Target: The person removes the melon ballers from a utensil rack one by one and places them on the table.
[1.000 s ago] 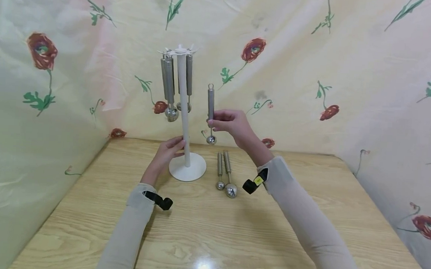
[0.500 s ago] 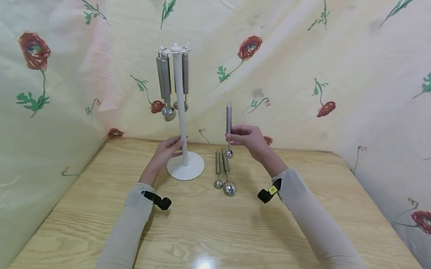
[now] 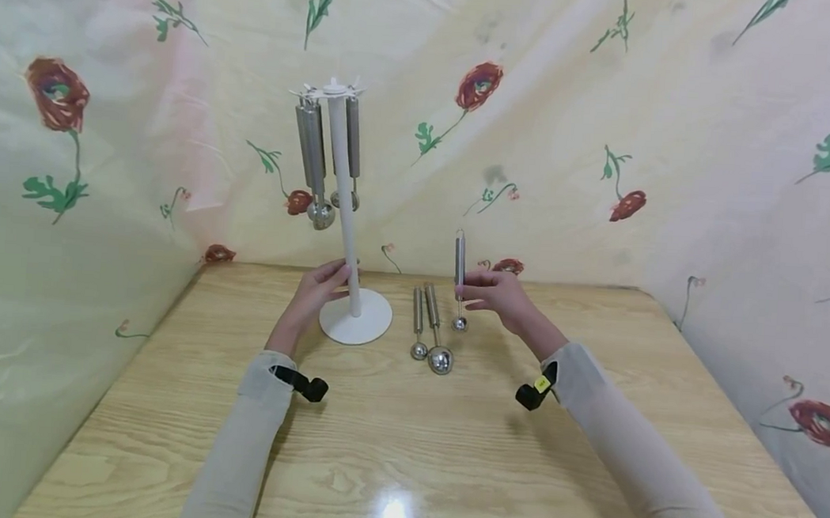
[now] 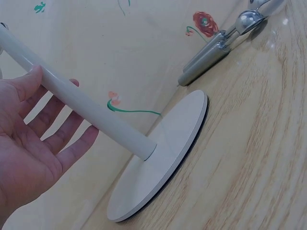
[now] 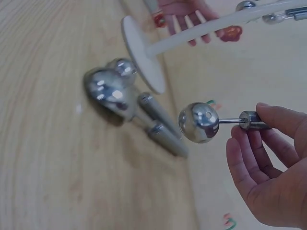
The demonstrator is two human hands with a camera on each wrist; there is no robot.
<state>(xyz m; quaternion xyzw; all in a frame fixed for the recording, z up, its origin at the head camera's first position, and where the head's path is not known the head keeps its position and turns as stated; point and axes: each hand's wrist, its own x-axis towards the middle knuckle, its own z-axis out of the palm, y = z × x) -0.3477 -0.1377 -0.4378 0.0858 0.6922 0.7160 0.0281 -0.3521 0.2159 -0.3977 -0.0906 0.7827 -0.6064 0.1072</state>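
In the head view my right hand [image 3: 504,298] pinches a small steel melon baller [image 3: 460,260] by its handle, upright, round bowl downward. It is just above the table's back part. The right wrist view shows the thumb and fingers on the handle [image 5: 252,120] near its thin neck. My left hand [image 3: 316,289] holds the pole of a white utensil stand [image 3: 347,223], thumb on one side and fingers behind it. In the left wrist view the stand's round base [image 4: 184,124] rests on the table. Several steel scoops [image 3: 312,150] hang from the stand's top hooks.
Between the stand and my right hand, a small scoop [image 3: 419,315] and a larger scoop [image 3: 440,360] lie side by side on the wooden table [image 3: 375,439]. A flower-patterned cloth [image 3: 552,125] stands behind and at both sides.
My right hand has carried the melon baller away from the stand, to the right and down toward the table. My left hand stays on the pole; the view has shifted slightly.
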